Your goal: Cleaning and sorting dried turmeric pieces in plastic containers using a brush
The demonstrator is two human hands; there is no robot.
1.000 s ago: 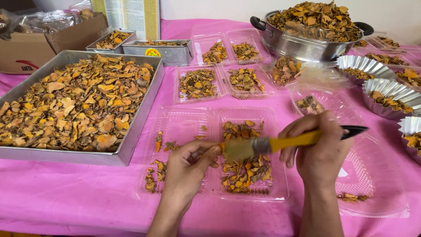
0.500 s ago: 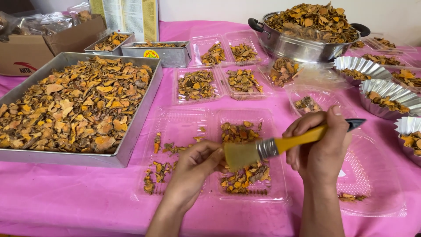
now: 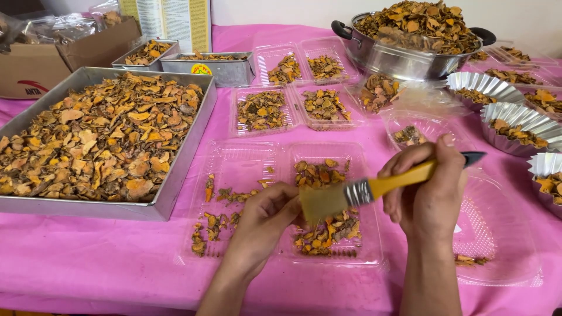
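My right hand (image 3: 426, 196) grips a flat paintbrush (image 3: 374, 188) by its yellow handle, bristles pointing left. The fingers of my left hand (image 3: 263, 225) are pinched together right at the bristles; whether they hold a small dried piece I cannot tell. Both hands hover over an open clear plastic clamshell box (image 3: 246, 161). Its right half holds a pile of dried orange-brown slices (image 3: 328, 231), its left half only scattered bits.
A large metal tray (image 3: 175, 187) heaped with dried slices sits at the left. Behind are two small metal tins (image 3: 222, 73), filled clamshell boxes (image 3: 293, 120), a big steel pan (image 3: 398, 58), foil cups (image 3: 515, 131) at the right and an empty clear lid (image 3: 497, 234).
The brush has swung lower and its bristles now meet my left fingertips over the box's right half. My left hand shifted slightly right toward the bristles.
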